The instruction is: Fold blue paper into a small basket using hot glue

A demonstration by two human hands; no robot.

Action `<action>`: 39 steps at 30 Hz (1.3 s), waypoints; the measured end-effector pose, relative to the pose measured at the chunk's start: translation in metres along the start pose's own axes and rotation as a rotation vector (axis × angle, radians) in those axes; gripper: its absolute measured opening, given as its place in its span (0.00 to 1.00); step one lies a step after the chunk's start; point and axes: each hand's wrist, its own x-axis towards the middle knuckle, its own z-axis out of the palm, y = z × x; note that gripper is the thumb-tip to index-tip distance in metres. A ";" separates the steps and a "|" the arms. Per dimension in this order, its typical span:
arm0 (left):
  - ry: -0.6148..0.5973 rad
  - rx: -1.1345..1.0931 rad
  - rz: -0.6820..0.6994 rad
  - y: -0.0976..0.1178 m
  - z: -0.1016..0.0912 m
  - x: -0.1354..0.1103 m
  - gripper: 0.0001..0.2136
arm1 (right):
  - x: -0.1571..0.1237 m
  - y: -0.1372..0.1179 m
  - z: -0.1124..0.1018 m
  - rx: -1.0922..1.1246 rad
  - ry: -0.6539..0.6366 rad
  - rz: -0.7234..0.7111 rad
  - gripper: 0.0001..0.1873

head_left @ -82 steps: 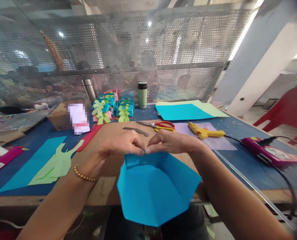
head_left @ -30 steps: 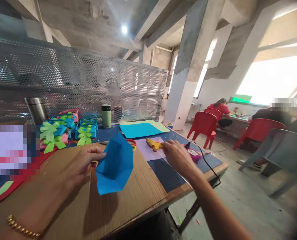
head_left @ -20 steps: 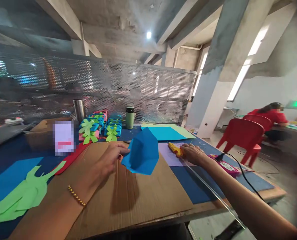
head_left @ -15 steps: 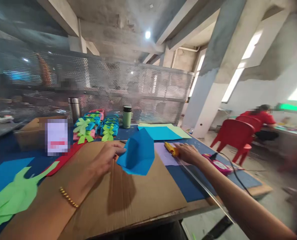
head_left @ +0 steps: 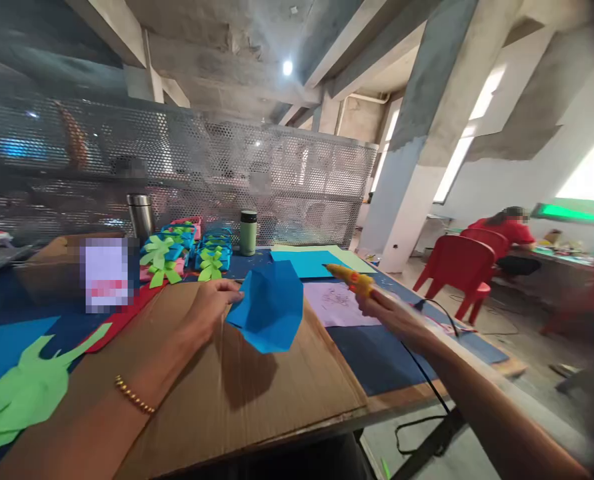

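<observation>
A folded piece of blue paper (head_left: 269, 310) is pinched by its left edge in my left hand (head_left: 215, 300), held up over the brown cardboard sheet (head_left: 187, 413). My right hand (head_left: 381, 312) is closed around a yellow hot glue gun (head_left: 353, 277), raised above the table with its nozzle pointing left toward the paper. Beneath the gun lies a sheet of purple paper (head_left: 331, 307) with dark marks on it. A dark cord hangs down below my right forearm.
Green paper cutouts (head_left: 31, 387) lie at left, near a cardboard box (head_left: 47, 267). Behind stand blue and pink paper pieces with green leaves (head_left: 211, 260), a steel flask (head_left: 141, 217) and a green bottle (head_left: 248, 233). Blue sheets (head_left: 307, 264) lie at the back. A person in red (head_left: 511, 230) sits beyond red chairs (head_left: 459, 267).
My right hand has picked the glue gun up off the purple paper, and the gun is now raised. My left hand still holds the blue paper, almost unmoved. The view has shifted slightly.
</observation>
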 end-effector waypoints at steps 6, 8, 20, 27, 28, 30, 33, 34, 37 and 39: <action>0.026 0.074 0.022 0.004 0.005 -0.005 0.07 | -0.030 -0.074 -0.005 0.859 -0.145 0.064 0.24; 0.031 0.070 0.029 0.003 0.005 -0.005 0.07 | -0.029 -0.099 0.006 0.905 -0.229 0.063 0.24; -0.164 -0.229 -0.134 -0.004 0.005 0.002 0.12 | -0.016 -0.113 0.053 0.966 -0.335 0.339 0.22; -0.271 -0.320 -0.196 0.000 0.009 -0.003 0.14 | -0.019 -0.115 0.046 1.052 -0.372 0.370 0.23; -0.279 -0.321 -0.198 0.001 0.009 -0.003 0.14 | -0.020 -0.115 0.045 1.070 -0.381 0.371 0.23; -0.287 -0.324 -0.197 0.002 0.009 -0.004 0.14 | -0.020 -0.114 0.044 1.111 -0.387 0.369 0.24; -0.293 -0.322 -0.199 0.003 0.011 -0.006 0.14 | -0.022 -0.114 0.044 1.155 -0.384 0.368 0.23; -0.292 -0.320 -0.199 0.004 0.011 -0.006 0.14 | -0.023 -0.115 0.044 1.161 -0.384 0.370 0.23; -0.306 -0.324 -0.192 0.004 0.011 -0.006 0.15 | -0.025 -0.118 0.045 1.151 -0.379 0.382 0.23; -0.323 -0.335 -0.188 0.002 0.011 -0.006 0.17 | -0.027 -0.121 0.046 1.129 -0.363 0.397 0.22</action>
